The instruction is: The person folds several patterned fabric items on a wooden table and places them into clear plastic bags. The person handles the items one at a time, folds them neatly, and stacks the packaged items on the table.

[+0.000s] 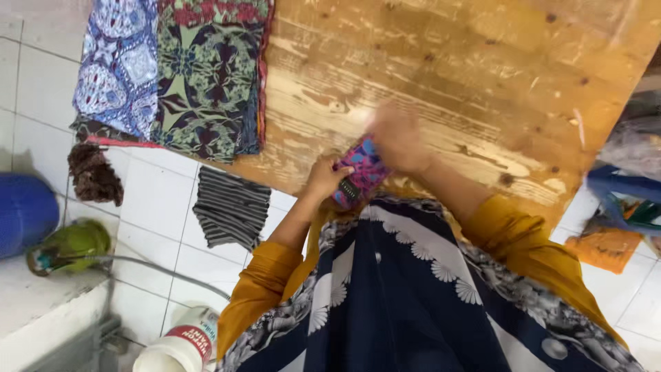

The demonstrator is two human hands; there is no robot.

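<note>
A small folded piece of pink and blue patterned cloth point(359, 176) with a dark label sits at the near edge of a worn wooden table point(468, 76). My left hand point(323, 178) grips its left end, thumb on top. My right hand point(398, 138) rests on its far end and is blurred by motion. Both arms wear mustard sleeves, and a navy cloth with white flowers point(406, 296) covers my front below the hands.
Folded patterned cloths, one green and dark point(206, 76) and one blue point(117, 62), lie on the table's left end. On the tiled floor are a grey striped cloth point(231, 207), a brown rag point(93, 172), a green cylinder point(69, 244), a white tub point(179, 344) and an orange cloth point(606, 248).
</note>
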